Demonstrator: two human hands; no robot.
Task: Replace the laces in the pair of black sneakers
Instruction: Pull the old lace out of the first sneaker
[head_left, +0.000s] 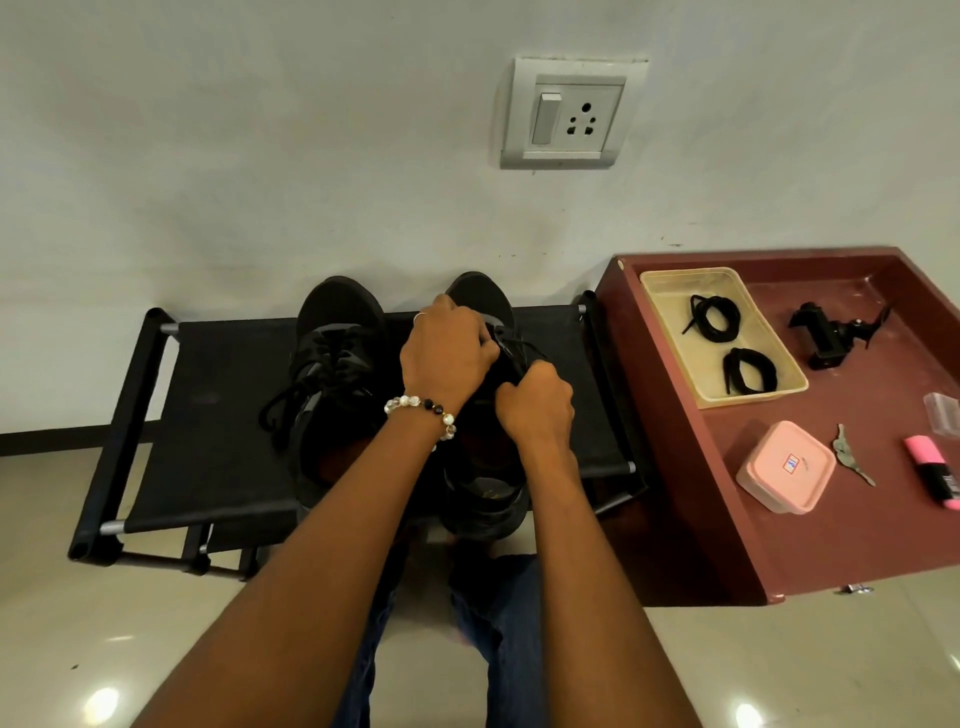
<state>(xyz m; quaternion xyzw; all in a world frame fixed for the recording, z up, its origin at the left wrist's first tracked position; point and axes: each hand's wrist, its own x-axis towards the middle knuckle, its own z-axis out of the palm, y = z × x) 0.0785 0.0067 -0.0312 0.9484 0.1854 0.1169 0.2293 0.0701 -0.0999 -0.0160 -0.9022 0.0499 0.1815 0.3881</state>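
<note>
No readable writing; the pink box at four o'clock bears a blurred label. Both hands, left hand and right hand, curl fingers pinching the right sneaker's laces on the black rack; the left sneaker sits beside.

Pink box lid: a small white sticker with a red and blue mark, too small to read.
Pink marker: dark label, print not legible.
Readable text: none.

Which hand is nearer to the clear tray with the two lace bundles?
Right. The right hand grips the lace of the right sneaker, closer to the clear tray. The left hand is further left.
</note>
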